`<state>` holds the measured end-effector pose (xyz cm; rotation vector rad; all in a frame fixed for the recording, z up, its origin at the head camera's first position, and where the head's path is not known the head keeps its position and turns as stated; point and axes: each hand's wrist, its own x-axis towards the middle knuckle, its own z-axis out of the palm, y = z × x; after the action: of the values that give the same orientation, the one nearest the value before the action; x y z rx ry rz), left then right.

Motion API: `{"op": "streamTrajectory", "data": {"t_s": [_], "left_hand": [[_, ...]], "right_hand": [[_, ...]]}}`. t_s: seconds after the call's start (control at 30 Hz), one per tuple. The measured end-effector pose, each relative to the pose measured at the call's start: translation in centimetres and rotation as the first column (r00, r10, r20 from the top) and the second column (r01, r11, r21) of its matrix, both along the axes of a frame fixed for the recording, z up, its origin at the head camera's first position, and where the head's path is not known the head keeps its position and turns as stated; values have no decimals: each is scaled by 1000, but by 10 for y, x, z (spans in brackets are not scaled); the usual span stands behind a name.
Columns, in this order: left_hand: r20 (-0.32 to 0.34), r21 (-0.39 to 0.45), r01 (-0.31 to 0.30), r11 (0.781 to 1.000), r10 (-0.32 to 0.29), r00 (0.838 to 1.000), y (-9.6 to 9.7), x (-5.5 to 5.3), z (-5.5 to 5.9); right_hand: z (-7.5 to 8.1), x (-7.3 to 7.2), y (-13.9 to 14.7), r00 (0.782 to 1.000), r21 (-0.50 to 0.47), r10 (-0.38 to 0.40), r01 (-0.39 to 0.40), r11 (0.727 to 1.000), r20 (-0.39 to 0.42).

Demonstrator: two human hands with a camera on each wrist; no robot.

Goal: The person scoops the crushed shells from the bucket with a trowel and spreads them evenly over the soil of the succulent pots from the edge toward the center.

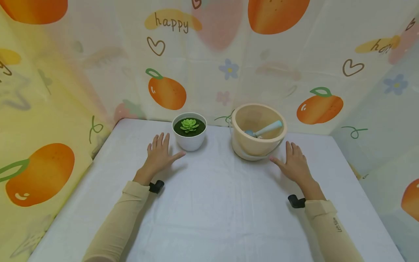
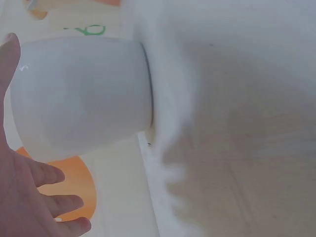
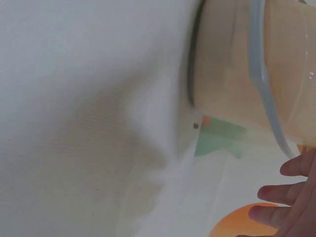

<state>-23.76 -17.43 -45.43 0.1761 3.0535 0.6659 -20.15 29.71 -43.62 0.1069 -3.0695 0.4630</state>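
Note:
A white pot (image 1: 190,142) with a green succulent (image 1: 189,125) in dark soil stands toward the back of the table. My left hand (image 1: 159,154) is spread just left of and in front of it, thumb toward the pot, holding nothing. In the left wrist view the white pot (image 2: 84,96) appears close beside the fingers (image 2: 49,174). To the right stands a beige bucket (image 1: 250,146) with its pale handle hanging down. Inside it lies a light-blue handled tool (image 1: 268,128), its lower end partly hidden. Near the bucket's right side my right hand (image 1: 293,162) is spread and holds nothing.
A white cloth covers the table (image 1: 212,211). Behind it hangs a printed curtain (image 1: 203,83) with orange fruit and hearts, close to the pot and bucket. Black wrist devices (image 1: 296,201) sit on both wrists.

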Motion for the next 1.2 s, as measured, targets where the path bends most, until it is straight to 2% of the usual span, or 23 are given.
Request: {"op": "streamTrajectory", "data": {"t_s": [0.1, 0.3, 0.43, 0.67, 0.97, 1.2], "left_hand": [[-3, 37, -8, 999, 8, 1000, 1, -2, 4], [-37, 106, -15, 994, 19, 999, 3, -7, 12], [-81, 170, 3, 986, 11, 997, 7, -10, 16], [-168, 273, 48, 961, -2, 986, 16, -14, 25], [-176, 298, 105, 949, -54, 983, 31, -22, 44], [-164, 348, 142, 927, -89, 982, 46, -29, 51]], "right_hand": [[4, -2, 1, 1000, -22, 5, -6, 1000, -22], [18, -6, 2, 1000, -120, -1, 3, 993, 14], [27, -7, 2, 1000, -166, 1, 2, 986, 17], [41, -11, 4, 1000, -190, -4, 6, 982, 14], [53, -19, 6, 1000, -191, 8, -8, 982, -3], [61, -24, 3, 999, -194, 4, 4, 981, 38]]}}
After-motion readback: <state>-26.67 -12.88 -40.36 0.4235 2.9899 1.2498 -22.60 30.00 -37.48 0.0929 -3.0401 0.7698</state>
